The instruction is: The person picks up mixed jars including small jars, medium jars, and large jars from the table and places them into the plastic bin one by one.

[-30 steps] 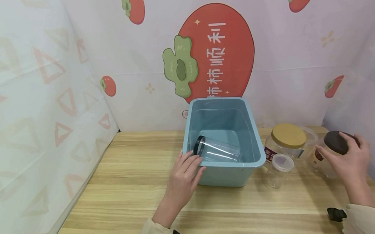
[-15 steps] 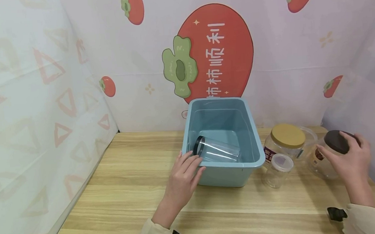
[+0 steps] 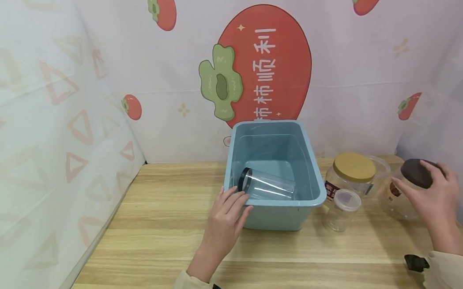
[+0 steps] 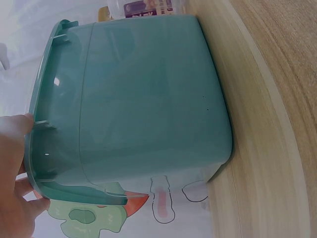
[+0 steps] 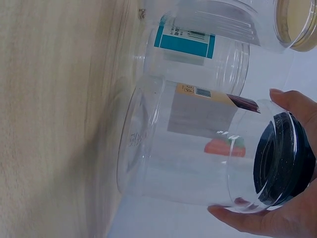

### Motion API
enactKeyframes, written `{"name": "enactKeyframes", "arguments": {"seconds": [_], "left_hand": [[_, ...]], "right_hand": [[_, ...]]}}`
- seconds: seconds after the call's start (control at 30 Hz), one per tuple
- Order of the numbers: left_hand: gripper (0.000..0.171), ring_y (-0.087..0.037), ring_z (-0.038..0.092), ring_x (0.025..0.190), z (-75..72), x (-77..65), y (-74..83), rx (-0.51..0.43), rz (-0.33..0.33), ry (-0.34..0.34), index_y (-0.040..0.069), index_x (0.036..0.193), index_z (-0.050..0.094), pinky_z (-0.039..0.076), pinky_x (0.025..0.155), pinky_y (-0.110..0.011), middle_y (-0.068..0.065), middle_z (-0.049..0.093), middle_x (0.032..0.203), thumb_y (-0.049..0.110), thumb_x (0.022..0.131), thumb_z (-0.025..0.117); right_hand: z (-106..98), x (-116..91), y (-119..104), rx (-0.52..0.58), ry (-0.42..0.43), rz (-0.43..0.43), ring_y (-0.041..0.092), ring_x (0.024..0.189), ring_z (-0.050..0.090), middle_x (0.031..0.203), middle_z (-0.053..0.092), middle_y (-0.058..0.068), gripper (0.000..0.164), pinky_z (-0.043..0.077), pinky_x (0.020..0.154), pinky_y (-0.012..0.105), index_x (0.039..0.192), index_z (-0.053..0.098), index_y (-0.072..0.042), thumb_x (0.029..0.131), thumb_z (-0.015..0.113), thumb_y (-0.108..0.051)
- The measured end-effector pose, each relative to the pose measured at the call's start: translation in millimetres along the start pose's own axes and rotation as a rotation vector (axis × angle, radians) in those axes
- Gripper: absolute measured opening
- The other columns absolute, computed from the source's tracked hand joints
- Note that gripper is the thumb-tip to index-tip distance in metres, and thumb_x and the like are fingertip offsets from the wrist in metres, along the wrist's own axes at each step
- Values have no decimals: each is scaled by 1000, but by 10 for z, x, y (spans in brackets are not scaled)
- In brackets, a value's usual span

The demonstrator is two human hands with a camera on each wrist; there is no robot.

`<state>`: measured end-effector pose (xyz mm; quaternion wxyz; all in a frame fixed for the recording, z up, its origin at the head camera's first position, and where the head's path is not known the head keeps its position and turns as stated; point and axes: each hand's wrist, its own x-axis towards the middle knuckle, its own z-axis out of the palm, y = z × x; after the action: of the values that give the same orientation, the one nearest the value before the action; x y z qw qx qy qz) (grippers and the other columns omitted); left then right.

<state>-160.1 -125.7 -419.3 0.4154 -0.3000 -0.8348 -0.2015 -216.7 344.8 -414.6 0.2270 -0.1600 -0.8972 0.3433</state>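
Observation:
My left hand [image 3: 225,218] holds the near left corner of the light blue plastic bin [image 3: 273,217]; the left wrist view shows its thumb and fingers around the rim [image 4: 35,106]. Inside the bin, a clear jar with a black lid [image 3: 269,184] lies on its side. At the far right, my right hand [image 3: 437,193] grips a clear plastic jar [image 3: 402,202] from above, by its dark brown lid [image 3: 417,173]. The right wrist view shows thumb and finger on opposite sides of the clear jar [image 5: 198,148], near its neck. My palm hides part of the lid.
Between the bin and my right hand stand a small clear jar with a whitish lid [image 3: 342,210], a larger jar with a mustard-yellow lid [image 3: 354,167] and a clear container [image 3: 380,170] behind it. A patterned cloth [image 3: 175,134] borders the wooden table [image 3: 149,238].
The dark lid and my right hand have risen very slightly in the head view. My left hand keeps its place on the bin's rim.

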Motion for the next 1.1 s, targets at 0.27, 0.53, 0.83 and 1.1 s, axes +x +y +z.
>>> {"name": "enactKeyframes", "arguments": {"seconds": [0.27, 0.53, 0.83, 1.1], "left_hand": [[34, -33, 68, 121, 8, -5, -2, -6, 1, 2, 1, 115, 75, 53, 108, -62, -11, 76, 113, 29, 111, 56], [40, -34, 68, 121, 13, -1, -2, -8, 1, 5, 0, 113, 76, 53, 107, -63, -11, 76, 113, 32, 113, 51], [47, -34, 69, 120, 0, 18, 18, -14, -17, -10, 2, 114, 76, 51, 110, -62, -11, 76, 113, 35, 114, 42], [34, -34, 68, 120, 5, 0, -4, -9, 0, 1, 1, 114, 75, 53, 106, -64, -12, 76, 113, 30, 111, 56]], "right_hand": [[-22, -26, -40, 6, 14, -11, 51, 157, 18, 171, 18, 26, 79, 26, 123, 70, 159, 38, 4, 94, 77, -19], [-46, -45, -74, 5, 33, -32, 52, 157, 19, 171, 18, 27, 78, 26, 124, 70, 159, 38, 4, 94, 77, -18], [-70, -55, -112, 1, 42, -39, 52, 157, 20, 171, 19, 26, 78, 26, 124, 70, 159, 39, 3, 94, 76, -18], [-79, -70, -153, -3, 69, -74, 50, 157, 22, 170, 23, 25, 76, 27, 124, 69, 157, 42, 4, 93, 77, -16]]}}
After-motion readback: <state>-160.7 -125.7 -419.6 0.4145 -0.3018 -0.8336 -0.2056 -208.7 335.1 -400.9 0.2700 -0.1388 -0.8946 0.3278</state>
